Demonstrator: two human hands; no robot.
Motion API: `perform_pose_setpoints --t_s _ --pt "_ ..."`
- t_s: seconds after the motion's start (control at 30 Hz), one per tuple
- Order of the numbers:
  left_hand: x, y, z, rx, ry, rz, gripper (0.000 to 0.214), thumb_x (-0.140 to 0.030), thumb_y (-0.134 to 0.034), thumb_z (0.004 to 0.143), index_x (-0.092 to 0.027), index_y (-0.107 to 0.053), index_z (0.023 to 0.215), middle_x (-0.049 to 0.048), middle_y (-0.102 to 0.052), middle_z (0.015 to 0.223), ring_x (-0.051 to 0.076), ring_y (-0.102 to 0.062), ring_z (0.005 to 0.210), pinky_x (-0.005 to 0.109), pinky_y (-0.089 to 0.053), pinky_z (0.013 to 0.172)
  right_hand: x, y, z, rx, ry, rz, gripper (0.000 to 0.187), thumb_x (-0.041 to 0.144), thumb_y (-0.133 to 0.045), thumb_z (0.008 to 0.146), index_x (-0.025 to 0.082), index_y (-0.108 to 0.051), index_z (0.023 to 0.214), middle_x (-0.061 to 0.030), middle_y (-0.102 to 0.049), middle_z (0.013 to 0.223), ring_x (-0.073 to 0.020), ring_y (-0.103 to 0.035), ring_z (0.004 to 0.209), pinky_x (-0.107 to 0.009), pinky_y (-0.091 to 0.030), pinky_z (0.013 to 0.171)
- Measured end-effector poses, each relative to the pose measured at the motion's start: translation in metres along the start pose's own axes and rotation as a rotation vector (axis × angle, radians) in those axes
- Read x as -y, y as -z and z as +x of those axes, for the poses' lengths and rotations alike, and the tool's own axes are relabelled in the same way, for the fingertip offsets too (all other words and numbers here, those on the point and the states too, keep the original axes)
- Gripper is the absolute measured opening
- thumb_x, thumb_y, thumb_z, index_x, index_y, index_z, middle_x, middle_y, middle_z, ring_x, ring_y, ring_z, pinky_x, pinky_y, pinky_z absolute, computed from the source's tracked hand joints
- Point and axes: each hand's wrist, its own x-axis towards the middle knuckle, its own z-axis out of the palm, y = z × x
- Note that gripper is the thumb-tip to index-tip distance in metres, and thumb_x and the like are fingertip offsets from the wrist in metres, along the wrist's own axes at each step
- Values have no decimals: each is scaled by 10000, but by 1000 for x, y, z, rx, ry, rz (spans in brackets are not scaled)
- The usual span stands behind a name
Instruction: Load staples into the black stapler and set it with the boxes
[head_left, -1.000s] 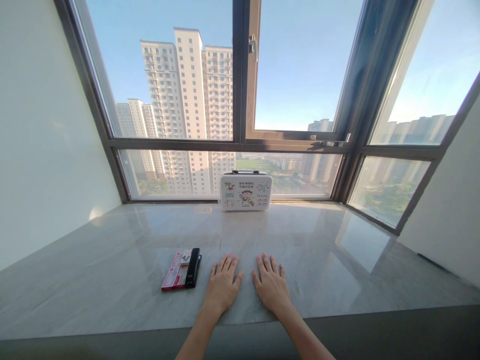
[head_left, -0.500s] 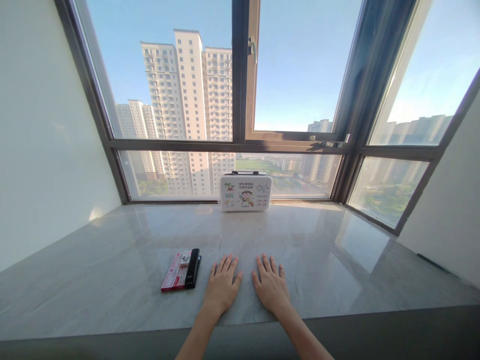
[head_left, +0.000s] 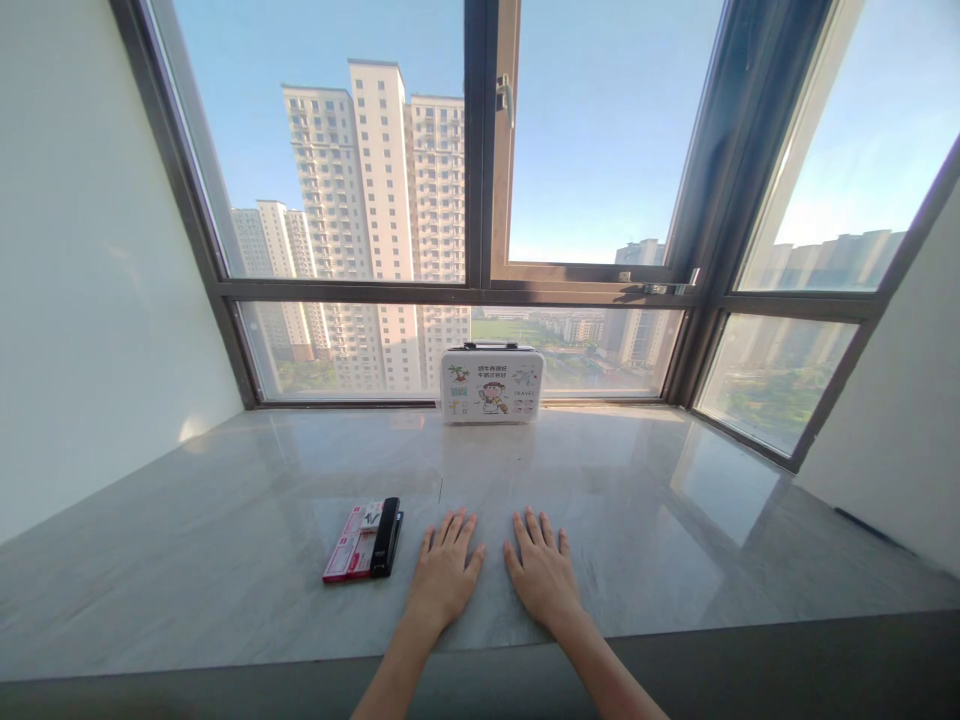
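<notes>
My left hand (head_left: 444, 572) lies flat on the grey marble sill (head_left: 645, 530), palm down with its fingers stretched out. Beside it, to the right and a short gap apart, my right hand (head_left: 544, 570) rests the same way. Neither holds anything. Just left of my left hand is a black stapler (head_left: 386, 538). It lies along the right side of a flat stack of pink and white packs (head_left: 346, 545). A small white box with a dark staple-like picture (head_left: 371, 517) sits at the stack's far end, against the stapler.
A white case with cartoon prints and a black handle (head_left: 491, 388) stands upright at the back of the sill, by the window. Dark window frames (head_left: 472, 292) border the sill behind and at the right. A white wall (head_left: 90, 300) closes the left side.
</notes>
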Motion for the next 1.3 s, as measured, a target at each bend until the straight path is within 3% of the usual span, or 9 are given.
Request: perform_pose_setpoints --t_s 1.3 --pt "0 1 -1 0 -9 -10 562 -502 -274 1014 -316 -351 1539 12 -301 1618 225 -197 1514 479 -164 1234 0 1 -2 5 -1 0 604 498 -282 1020 258 -313 1573 -50 -215 1633 -305 -92 1510 -526 -45 1196"
